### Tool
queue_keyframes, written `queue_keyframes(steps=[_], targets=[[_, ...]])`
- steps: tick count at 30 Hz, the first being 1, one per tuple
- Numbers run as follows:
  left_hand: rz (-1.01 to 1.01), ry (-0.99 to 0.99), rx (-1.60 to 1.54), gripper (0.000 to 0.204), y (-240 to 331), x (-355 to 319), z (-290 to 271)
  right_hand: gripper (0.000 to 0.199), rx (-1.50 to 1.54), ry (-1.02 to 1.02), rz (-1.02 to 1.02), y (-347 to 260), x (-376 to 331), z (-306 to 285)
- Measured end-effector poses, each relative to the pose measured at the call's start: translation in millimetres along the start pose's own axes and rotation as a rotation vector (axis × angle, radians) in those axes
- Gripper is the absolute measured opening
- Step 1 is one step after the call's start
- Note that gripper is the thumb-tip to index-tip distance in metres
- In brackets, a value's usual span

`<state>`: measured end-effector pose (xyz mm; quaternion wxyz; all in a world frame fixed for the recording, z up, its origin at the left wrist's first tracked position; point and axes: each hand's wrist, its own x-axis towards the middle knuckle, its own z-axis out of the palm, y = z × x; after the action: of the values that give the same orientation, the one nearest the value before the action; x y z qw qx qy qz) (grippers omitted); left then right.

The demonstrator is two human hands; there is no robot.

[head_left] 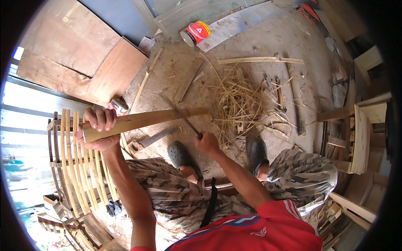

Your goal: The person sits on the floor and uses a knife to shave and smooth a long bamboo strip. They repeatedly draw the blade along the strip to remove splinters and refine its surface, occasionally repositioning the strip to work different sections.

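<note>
A long split piece of bamboo (pixel 155 119) runs from the left toward the middle, its far end narrowing near the shavings. My left hand (pixel 99 129) is wrapped round its near, thicker end. My right hand (pixel 208 143) is closed on the dark handle of a long-bladed knife (pixel 187 121). The blade slants up and left, crossing the bamboo near its far end; whether it touches or passes behind is hard to tell. Below the bamboo, a handsaw (pixel 157 138) with a wooden handle lies on the floor by my left shoe. Both my knees are bent.
A heap of bamboo shavings (pixel 239 101) lies ahead of my feet, with bamboo strips (pixel 259 60) around it. A red bucket (pixel 197 33) stands at the back. Plywood sheets (pixel 71 46) lean far left, above a slatted bamboo frame (pixel 83 167). Wooden furniture (pixel 361 138) stands at right.
</note>
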<state>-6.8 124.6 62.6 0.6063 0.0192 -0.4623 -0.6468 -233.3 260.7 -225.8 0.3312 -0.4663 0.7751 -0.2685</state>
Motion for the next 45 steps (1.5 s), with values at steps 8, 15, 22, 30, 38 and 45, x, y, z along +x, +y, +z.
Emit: queue_keyframes(steps=[8, 15, 22, 30, 38, 45], targets=[[0.001, 0.054, 0.037, 0.039, 4, -3, -5, 0.035, 0.086, -0.092, -0.185, -8, -11, -17], [-0.024, -0.03, 0.026, 0.039, 3, -3, -2, 0.034, 0.053, -0.244, 0.16, -29, 16, -34], [-0.059, -0.088, 0.0, 0.038, 0, -2, 0, 0.033, 0.032, -0.25, 0.213, -17, 13, -35], [-0.076, -0.096, -0.021, 0.038, -5, 2, 8, 0.037, 0.085, -0.208, 0.142, 5, 1, -18], [0.036, 0.152, 0.061, 0.04, -6, 7, 6, 0.037, 0.143, -0.081, -0.098, -11, -21, 3], [0.064, 0.256, 0.112, 0.041, -6, 0, 15, 0.034, 0.183, -0.066, 0.107, -6, -10, 10]])
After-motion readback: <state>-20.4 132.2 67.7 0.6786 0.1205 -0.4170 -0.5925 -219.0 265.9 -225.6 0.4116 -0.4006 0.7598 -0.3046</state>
